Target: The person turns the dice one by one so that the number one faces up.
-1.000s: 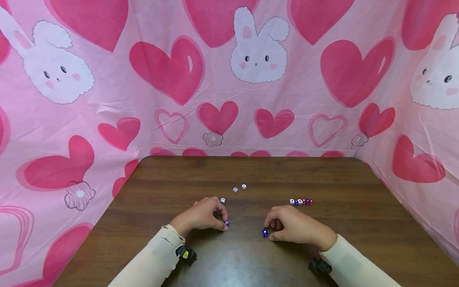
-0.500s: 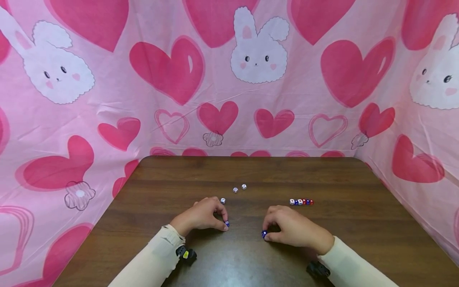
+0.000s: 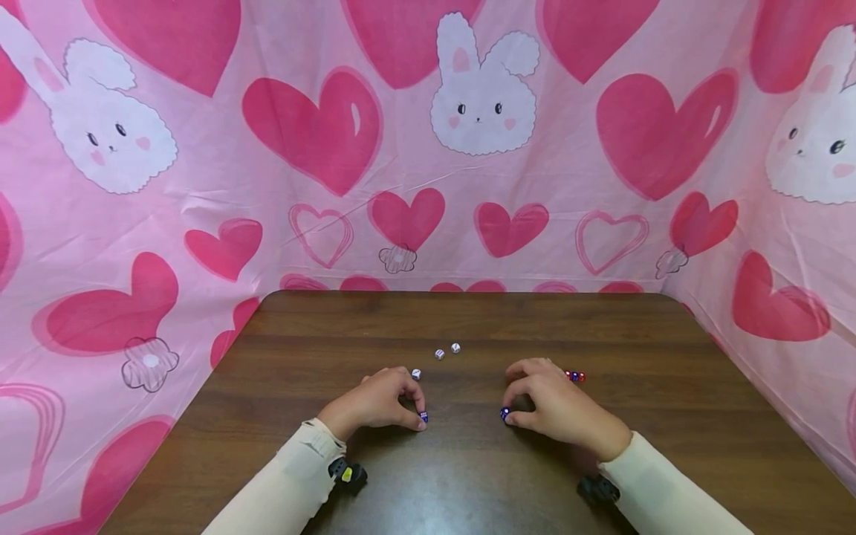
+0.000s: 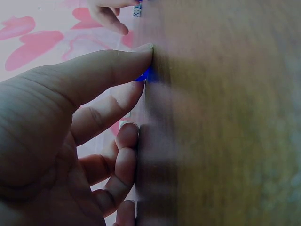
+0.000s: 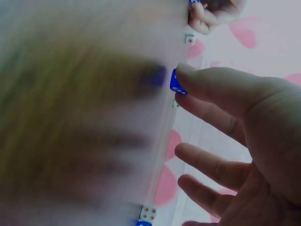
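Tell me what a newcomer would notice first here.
Probably the pink backdrop with its hearts and white rabbits behind the wooden table. Next, low in the head view, the left grip pinches one blue die, the right grip another blue die. Beyond those lie three white dice and, at right, a partly hidden dice row.

You had a lt. pink cloth point(image 3: 287, 37) up at the back, L & R, creased in spots, printed w/ dk. pink hearts point(image 3: 317, 137) (some outline only), white bunny faces point(image 3: 481, 134) & sm. grey flowers point(image 3: 150, 362). Before you stood a dk. brown wood-grain table point(image 3: 461, 401), far corners rounded, far edge nr. the cloth. Whitish glare point(image 3: 435, 513) lay on its nr. end, approx. centre.
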The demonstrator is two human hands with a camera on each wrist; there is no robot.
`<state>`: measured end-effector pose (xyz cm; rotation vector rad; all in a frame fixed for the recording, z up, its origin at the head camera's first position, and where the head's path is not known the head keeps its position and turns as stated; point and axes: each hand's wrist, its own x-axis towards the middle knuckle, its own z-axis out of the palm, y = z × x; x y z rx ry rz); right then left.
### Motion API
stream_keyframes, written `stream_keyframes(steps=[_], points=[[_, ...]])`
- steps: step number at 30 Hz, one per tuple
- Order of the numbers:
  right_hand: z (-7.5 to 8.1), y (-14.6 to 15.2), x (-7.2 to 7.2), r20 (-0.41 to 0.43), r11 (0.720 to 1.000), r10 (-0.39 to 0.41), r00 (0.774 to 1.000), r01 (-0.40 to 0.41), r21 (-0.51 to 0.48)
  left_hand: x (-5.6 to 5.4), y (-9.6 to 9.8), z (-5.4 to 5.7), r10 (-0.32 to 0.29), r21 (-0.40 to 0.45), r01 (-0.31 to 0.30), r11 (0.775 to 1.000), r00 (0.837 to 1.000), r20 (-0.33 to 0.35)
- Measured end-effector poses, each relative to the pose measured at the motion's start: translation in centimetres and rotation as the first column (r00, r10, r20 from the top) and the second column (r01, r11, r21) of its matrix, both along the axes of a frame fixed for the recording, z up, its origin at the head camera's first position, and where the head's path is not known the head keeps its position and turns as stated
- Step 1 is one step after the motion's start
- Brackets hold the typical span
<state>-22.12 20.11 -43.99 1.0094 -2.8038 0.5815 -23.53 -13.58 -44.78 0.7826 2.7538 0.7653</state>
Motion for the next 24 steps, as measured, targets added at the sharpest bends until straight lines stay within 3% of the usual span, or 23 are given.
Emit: stream_keyframes(steps=[10,24], points=[[0.1,1.7,-1.3,0.004,0.990,-0.144,0.990,0.144,-0.004,0.0,0.0,0.0,0.004,-0.005,-0.004,1.000,1.000,0.006],[0.2,3.6,-3.4,0.016,0.970,-0.242,0.970,0.242,-0.029,-0.1,0.0,-0.1,0.011,-0.004,-0.011,1.000,1.000,0.019]])
